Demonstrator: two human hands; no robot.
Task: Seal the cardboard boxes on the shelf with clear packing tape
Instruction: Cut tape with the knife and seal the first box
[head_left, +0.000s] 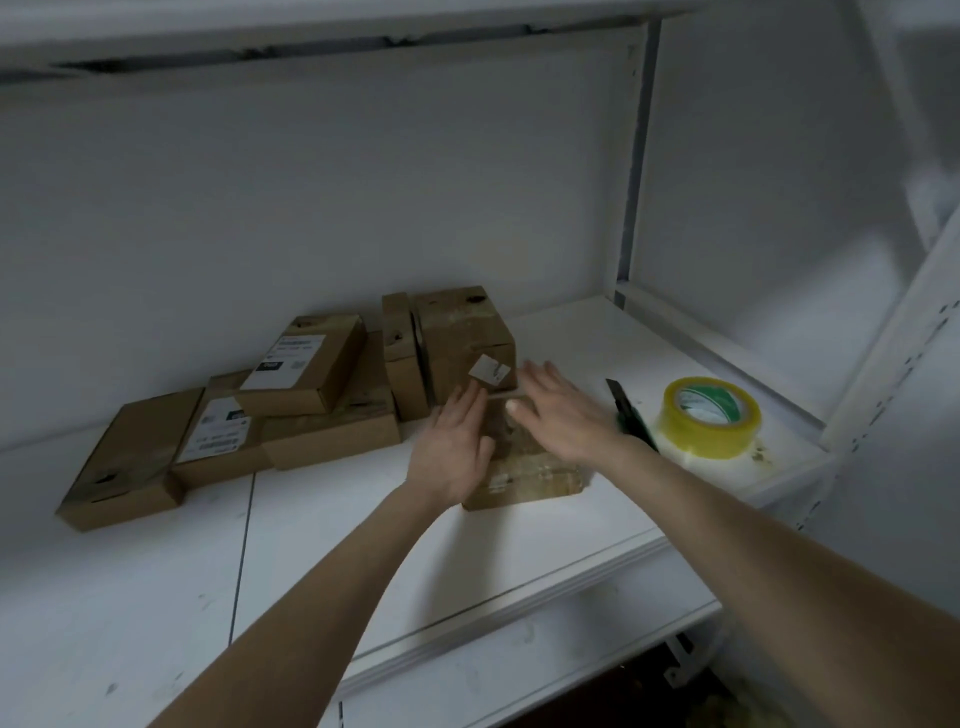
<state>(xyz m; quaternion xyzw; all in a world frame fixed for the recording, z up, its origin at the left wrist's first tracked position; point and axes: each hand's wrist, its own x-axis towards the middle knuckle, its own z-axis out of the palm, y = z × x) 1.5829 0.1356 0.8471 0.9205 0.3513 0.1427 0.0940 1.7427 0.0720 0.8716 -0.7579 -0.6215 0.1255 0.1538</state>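
On the shelf (467, 561), front centre, your left hand (457, 447) and right hand (561, 410) press flat, fingers straight, on the small cardboard box (530, 478), probably light, stiff, slick where taped, so hold its side edges; tape roll (709, 418) sits nearby right.

The white shelf (467, 545) before me carries cardboard boxes (130, 457) at left and centre, a taped box (524, 478) nearest me, a green knife (626, 410) and a tape roll (709, 418) at right.

Near shelf (363, 551) lies open; stacked boxes (322, 436) block the left, knife (627, 410) and tape roll (709, 421) the right.
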